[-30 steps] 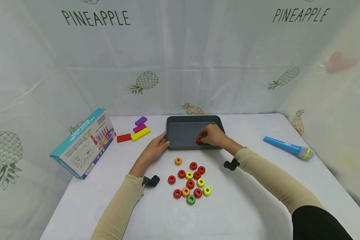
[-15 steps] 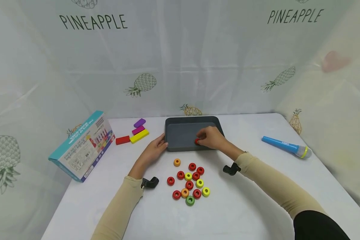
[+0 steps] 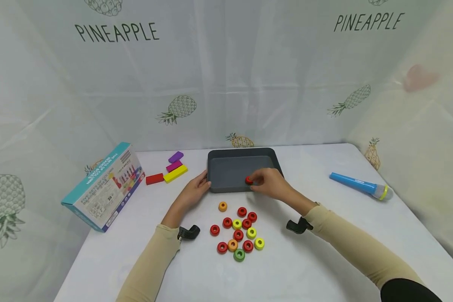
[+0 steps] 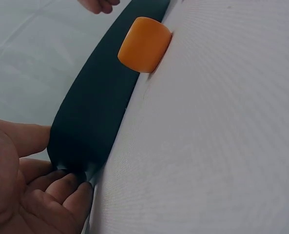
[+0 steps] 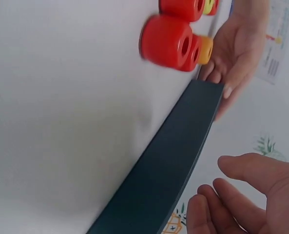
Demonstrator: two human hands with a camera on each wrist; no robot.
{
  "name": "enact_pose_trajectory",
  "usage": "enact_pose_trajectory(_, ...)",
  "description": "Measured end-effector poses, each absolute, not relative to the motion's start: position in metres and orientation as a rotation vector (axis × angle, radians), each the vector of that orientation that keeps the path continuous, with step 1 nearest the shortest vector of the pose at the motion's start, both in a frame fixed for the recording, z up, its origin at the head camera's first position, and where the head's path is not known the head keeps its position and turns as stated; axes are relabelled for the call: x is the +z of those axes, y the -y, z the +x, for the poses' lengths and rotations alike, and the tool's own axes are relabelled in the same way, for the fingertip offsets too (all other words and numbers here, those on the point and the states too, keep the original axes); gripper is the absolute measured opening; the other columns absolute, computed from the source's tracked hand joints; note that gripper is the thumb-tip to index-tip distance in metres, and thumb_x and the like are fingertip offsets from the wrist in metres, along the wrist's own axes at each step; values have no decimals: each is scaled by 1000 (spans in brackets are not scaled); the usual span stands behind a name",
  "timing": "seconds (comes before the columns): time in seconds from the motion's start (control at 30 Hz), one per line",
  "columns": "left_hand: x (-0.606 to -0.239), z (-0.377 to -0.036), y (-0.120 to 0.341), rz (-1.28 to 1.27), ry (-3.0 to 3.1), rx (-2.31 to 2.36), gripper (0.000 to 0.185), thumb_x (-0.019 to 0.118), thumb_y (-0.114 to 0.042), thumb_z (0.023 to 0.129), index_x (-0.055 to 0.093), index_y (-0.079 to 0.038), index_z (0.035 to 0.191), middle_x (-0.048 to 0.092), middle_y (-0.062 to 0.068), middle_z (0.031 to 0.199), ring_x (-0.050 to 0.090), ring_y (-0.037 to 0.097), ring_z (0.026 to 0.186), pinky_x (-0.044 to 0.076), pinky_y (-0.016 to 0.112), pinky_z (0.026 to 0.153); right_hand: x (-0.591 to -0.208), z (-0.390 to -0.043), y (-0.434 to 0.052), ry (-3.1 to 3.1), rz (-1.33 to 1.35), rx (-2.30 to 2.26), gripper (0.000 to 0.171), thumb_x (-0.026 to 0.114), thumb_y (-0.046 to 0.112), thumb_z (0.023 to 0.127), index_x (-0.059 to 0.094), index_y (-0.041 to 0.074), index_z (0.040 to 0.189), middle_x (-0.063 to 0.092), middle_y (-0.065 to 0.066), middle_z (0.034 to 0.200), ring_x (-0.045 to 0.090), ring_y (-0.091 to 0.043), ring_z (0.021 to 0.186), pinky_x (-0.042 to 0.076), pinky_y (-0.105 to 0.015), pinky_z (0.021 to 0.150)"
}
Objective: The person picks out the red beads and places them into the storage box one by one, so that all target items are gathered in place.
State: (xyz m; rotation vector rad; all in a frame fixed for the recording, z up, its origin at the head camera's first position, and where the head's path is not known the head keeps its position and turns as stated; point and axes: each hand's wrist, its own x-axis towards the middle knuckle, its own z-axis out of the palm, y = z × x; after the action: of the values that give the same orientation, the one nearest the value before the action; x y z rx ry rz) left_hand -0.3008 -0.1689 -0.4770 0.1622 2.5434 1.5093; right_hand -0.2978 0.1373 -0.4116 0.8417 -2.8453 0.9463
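A dark grey tray (image 3: 226,188) lies at the back middle of the table. My left hand (image 3: 193,192) grips its near left corner, thumb on one side and fingers curled under in the left wrist view. Inside the tray, toward the near rim, sits a red ring-shaped bead (image 3: 248,180). My right hand (image 3: 271,183) is over the near right rim, fingertips right beside that bead. In the right wrist view its thumb (image 5: 237,165) and fingers stand apart, with nothing visible between them; the tray wall hides the bead there.
Several red, yellow and orange beads and a green bead (image 3: 239,255) lie before the tray. Coloured blocks (image 3: 175,173) and a toy box (image 3: 105,186) are at the left. A blue toy microphone (image 3: 356,184) lies right. A pineapple-print curtain (image 3: 287,84) hangs behind.
My right hand has let go of the red bead and drawn slightly back toward me and to the right. The bead stays in the tray. My left hand keeps its grip.
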Motion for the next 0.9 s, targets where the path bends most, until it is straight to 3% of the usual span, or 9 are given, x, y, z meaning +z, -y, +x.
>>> enact_pose_trajectory(0.3, -476, -301, 168, 157, -2585, 1465, 64, 52, -34, 106, 25, -21, 162, 31, 6, 166, 39, 23, 150, 32, 44, 123, -414, -280, -143, 2892, 856, 998, 28, 83, 12, 82, 77, 1, 106, 76, -12, 101, 68, -19, 87, 60, -32, 78)
enact_pose_trajectory(0.53, -477, -301, 170, 170, -2566, 1485, 65, 53, -34, 106, 25, -21, 162, 31, 5, 167, 40, 24, 149, 33, 43, 122, -420, -270, -141, 2939, 899, 1106, 32, 83, 13, 82, 75, 0, 110, 74, -14, 107, 70, -25, 96, 62, -29, 81)
enact_pose_trajectory(0.9, -477, -301, 169, 162, -2556, 1486, 65, 53, -35, 105, 25, -21, 162, 31, 5, 167, 40, 23, 149, 33, 43, 122, -427, -256, -137, 3006, 929, 1133, 33, 84, 14, 81, 75, 3, 111, 75, -6, 104, 69, -19, 94, 61, -28, 81)
